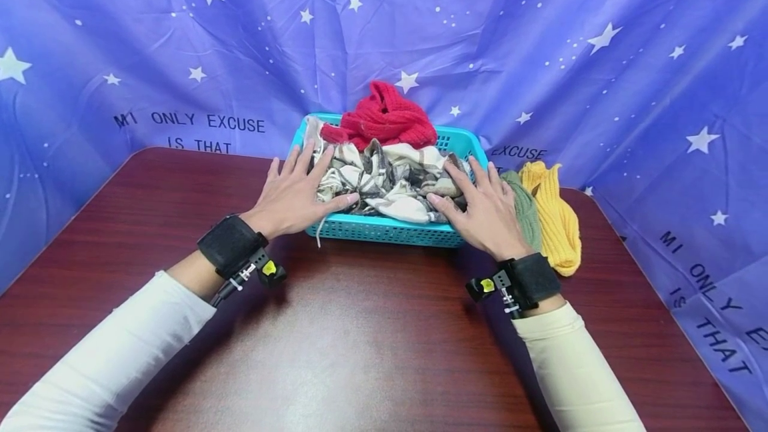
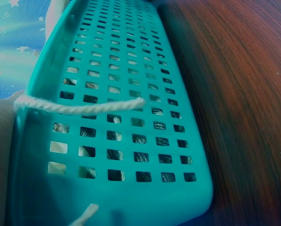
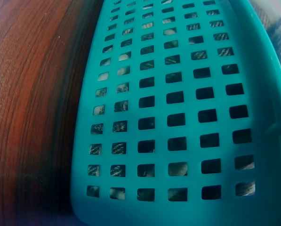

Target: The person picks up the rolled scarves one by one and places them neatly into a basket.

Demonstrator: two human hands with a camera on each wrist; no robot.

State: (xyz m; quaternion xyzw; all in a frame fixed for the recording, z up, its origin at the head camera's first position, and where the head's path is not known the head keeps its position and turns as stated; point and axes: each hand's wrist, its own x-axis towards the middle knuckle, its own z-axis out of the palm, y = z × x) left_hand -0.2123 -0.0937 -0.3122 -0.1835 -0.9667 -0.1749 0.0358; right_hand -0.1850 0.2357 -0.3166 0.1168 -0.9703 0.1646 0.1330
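A teal plastic basket (image 1: 390, 231) with a grid of holes stands at the back of the table. Inside it lies a crumpled plaid scarf (image 1: 402, 185) in white, grey and brown, and behind that a bunched red knitted piece (image 1: 387, 119). My left hand (image 1: 294, 195) rests with fingers spread over the basket's left end, touching the scarf. Over the right end my right hand (image 1: 489, 212) lies the same way, fingers extended on the cloth. White fringe strands (image 2: 79, 107) hang over the basket's side in the left wrist view. The right wrist view shows the perforated basket wall (image 3: 159, 113).
To the right of the basket lie a green knitted piece (image 1: 523, 209) and a yellow knitted piece (image 1: 555, 219). The dark red wooden table (image 1: 336, 345) stretches in front. A blue star-printed curtain (image 1: 180, 39) hangs close behind the basket and along both sides.
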